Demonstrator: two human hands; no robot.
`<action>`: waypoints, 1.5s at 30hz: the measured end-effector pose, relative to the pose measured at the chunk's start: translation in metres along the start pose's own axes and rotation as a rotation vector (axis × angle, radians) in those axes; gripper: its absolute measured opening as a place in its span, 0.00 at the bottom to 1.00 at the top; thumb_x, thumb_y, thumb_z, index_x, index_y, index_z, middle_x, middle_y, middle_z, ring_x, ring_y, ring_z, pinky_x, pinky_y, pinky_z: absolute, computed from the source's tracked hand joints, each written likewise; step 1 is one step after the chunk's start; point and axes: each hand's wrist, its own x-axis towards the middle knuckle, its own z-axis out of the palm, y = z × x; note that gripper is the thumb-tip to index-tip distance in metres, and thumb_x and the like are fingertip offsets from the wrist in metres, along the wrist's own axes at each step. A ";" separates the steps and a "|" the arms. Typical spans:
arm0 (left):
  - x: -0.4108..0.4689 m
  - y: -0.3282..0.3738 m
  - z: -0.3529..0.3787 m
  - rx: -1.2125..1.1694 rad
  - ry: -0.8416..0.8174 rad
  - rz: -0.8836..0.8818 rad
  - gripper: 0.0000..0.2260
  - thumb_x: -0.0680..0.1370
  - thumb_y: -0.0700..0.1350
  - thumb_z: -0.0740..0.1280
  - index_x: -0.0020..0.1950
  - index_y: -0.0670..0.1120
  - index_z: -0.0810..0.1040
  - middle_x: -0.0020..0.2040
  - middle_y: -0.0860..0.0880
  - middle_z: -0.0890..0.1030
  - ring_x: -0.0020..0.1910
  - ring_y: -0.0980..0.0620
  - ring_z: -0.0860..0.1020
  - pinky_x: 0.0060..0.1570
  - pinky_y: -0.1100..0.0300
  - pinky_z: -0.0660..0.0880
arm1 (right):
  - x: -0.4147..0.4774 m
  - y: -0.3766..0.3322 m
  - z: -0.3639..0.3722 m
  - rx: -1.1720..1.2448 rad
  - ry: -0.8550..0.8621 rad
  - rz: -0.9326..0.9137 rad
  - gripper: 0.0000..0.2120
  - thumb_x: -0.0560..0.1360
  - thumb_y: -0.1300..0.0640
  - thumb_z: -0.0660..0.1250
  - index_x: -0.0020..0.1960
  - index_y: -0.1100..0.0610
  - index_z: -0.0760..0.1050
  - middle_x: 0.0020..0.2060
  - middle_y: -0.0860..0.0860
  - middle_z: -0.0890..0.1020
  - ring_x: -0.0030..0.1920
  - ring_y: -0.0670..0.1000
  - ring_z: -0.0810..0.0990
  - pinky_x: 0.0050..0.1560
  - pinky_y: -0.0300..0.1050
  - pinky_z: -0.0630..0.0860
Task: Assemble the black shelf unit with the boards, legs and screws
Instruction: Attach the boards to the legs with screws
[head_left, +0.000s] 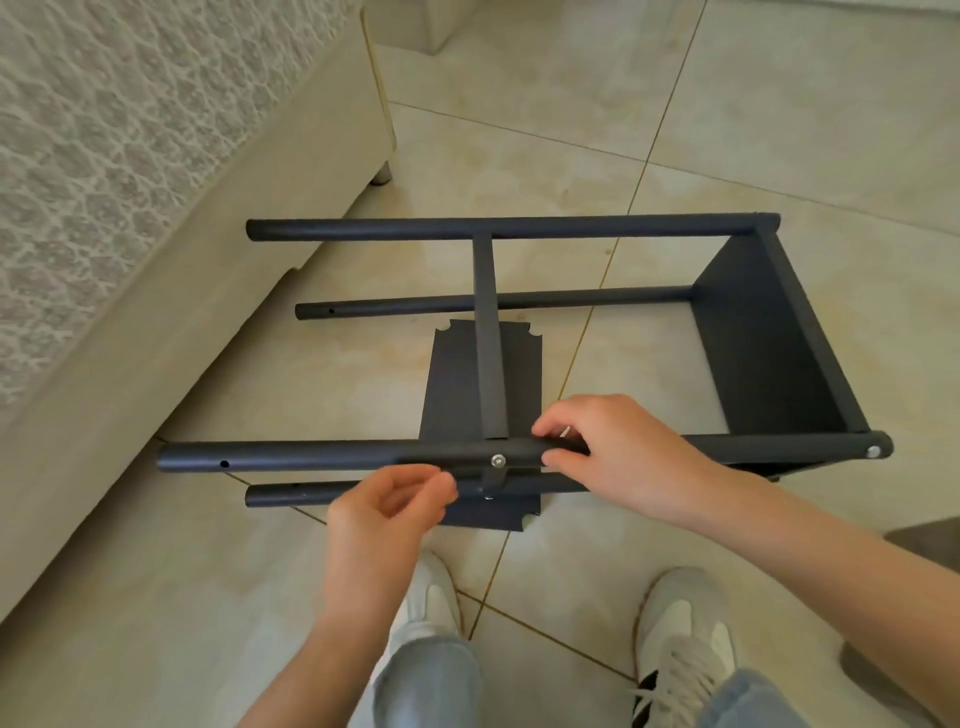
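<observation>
Four black round legs (571, 299) are lying sideways, running left to right, as part of a matte black shelf unit (800, 395) that is resting on its side on the tiled floor (727, 130), just beyond the person's white shoes (431, 597). One end board (753, 322) is closing off the right end between the legs. A middle board (488, 338), seen edge-on, is spanning from the far upper leg (519, 227) to the near upper leg (311, 454), where a silver screw (498, 460) is showing. A loose board (452, 384) with notched corners is lying flat on the floor beneath.

The right hand (613, 452) is gripping the near upper leg just right of that screw, fingers over the top and thumb in front, with a thin silver item poking out between the fingers. The left hand (389, 514) is hovering by the near lower leg (291, 493), fingers curled toward the thumb; whether it is holding anything is not clear.
</observation>
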 end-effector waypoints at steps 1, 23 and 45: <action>0.002 0.002 0.001 -0.120 -0.013 -0.096 0.04 0.78 0.41 0.72 0.50 0.43 0.84 0.42 0.48 0.87 0.46 0.53 0.86 0.49 0.59 0.80 | -0.001 0.000 0.000 -0.021 0.003 -0.001 0.13 0.79 0.54 0.66 0.64 0.49 0.77 0.57 0.45 0.81 0.55 0.45 0.79 0.58 0.45 0.77; 0.004 0.048 0.020 -0.573 0.019 -0.107 0.11 0.80 0.39 0.69 0.61 0.43 0.73 0.46 0.47 0.87 0.48 0.47 0.86 0.61 0.45 0.79 | -0.024 -0.002 -0.030 -0.199 0.129 -0.020 0.12 0.82 0.57 0.61 0.64 0.49 0.73 0.55 0.48 0.79 0.52 0.48 0.77 0.55 0.42 0.77; -0.062 0.242 0.072 -0.104 -0.269 0.367 0.18 0.78 0.38 0.71 0.64 0.49 0.70 0.52 0.47 0.81 0.43 0.50 0.86 0.37 0.54 0.84 | -0.101 -0.005 -0.140 0.307 0.284 0.154 0.13 0.79 0.61 0.67 0.59 0.49 0.68 0.59 0.51 0.79 0.55 0.51 0.80 0.54 0.45 0.79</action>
